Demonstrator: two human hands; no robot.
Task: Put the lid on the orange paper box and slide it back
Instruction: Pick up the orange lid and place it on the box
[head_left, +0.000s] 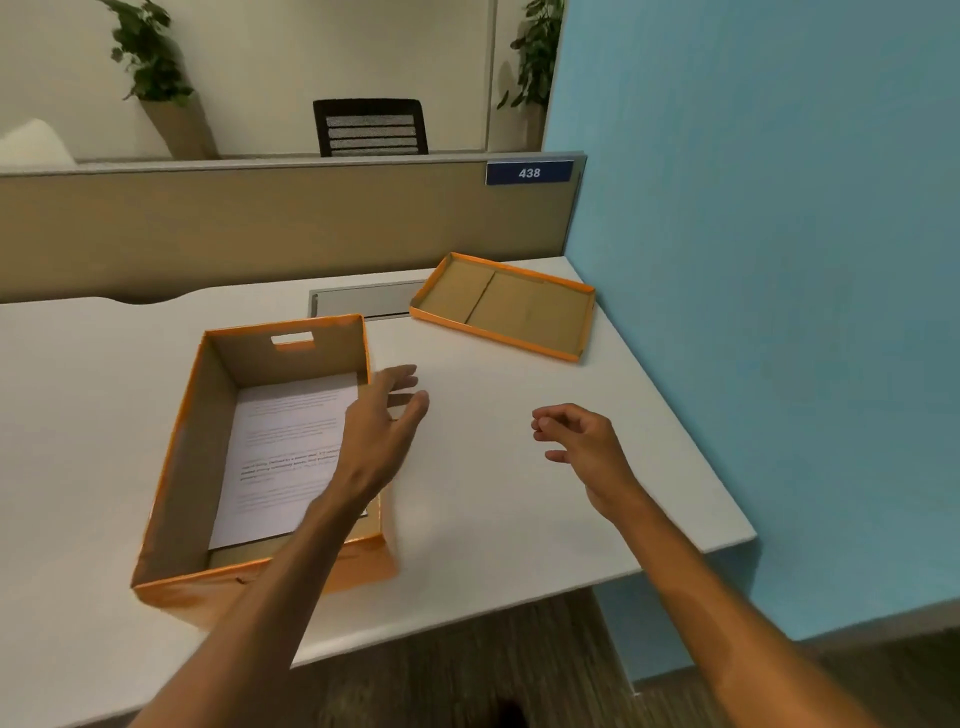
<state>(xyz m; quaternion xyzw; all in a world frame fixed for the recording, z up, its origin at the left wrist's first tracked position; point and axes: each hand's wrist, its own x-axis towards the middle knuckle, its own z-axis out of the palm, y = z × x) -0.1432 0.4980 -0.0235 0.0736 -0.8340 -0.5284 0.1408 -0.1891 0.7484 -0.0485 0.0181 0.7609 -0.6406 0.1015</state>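
The orange paper box (187, 457) stands uncovered on the white desk, a little left of centre, with printed sheets of paper (280, 452) lying flat inside. Its orange lid (504, 306) lies upside down at the desk's far right corner, brown inside facing up. My left hand (382, 426) hovers over the box's right wall, fingers spread and holding nothing. My right hand (582, 441) floats above the bare desk right of the box, fingers loosely curled and empty. The lid is well beyond both hands.
The white desk (493, 493) ends in a front edge near my arms and a right edge by the blue wall (753, 260). A grey cable flap (363, 301) sits behind the box. A tan partition (260, 223) closes the desk's back.
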